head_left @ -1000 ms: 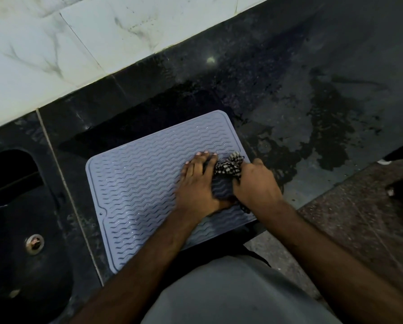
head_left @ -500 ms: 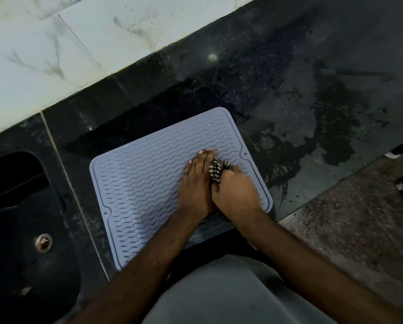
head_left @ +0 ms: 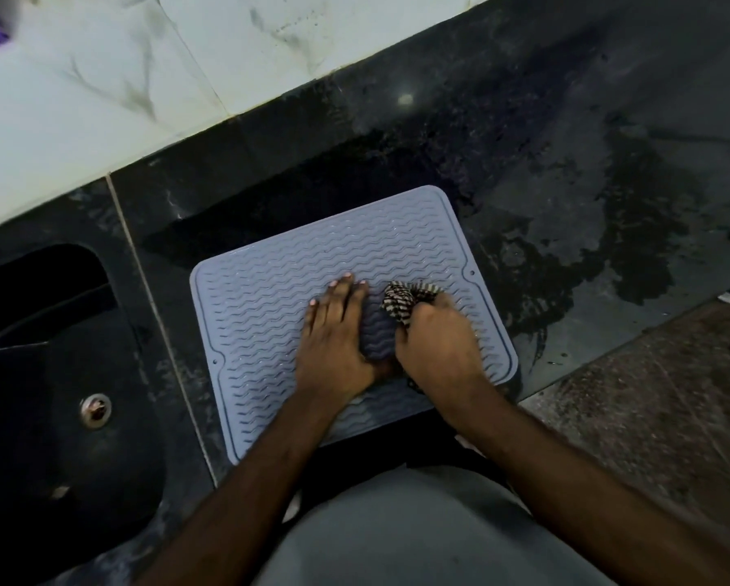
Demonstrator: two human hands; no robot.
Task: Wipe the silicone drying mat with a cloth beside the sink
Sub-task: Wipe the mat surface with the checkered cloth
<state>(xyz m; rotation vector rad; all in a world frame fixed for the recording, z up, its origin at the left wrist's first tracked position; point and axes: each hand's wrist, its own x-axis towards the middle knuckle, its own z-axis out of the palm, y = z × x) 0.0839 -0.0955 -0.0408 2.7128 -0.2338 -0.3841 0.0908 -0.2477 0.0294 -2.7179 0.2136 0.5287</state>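
Here, the mat (head_left: 270, 298) was laid flat on the dark counter (head_left: 566, 184) beside the sink (head_left: 58, 395). It was pressed by the flat left hand (head_left: 333, 332). The cloth (head_left: 405, 300) was gripped on it by the right hand (head_left: 435, 336).

1. I see the ridged silicone mat (head_left: 270, 332) lying flat on the dark wet countertop (head_left: 566, 184), centre frame.
2. My left hand (head_left: 333, 344) presses flat on the mat, fingers straight.
3. My right hand (head_left: 439, 344) grips the bunched striped cloth (head_left: 405, 300) against the mat's right half.
4. The sink (head_left: 58, 395), with its drain (head_left: 95, 410), occupies the lower left.
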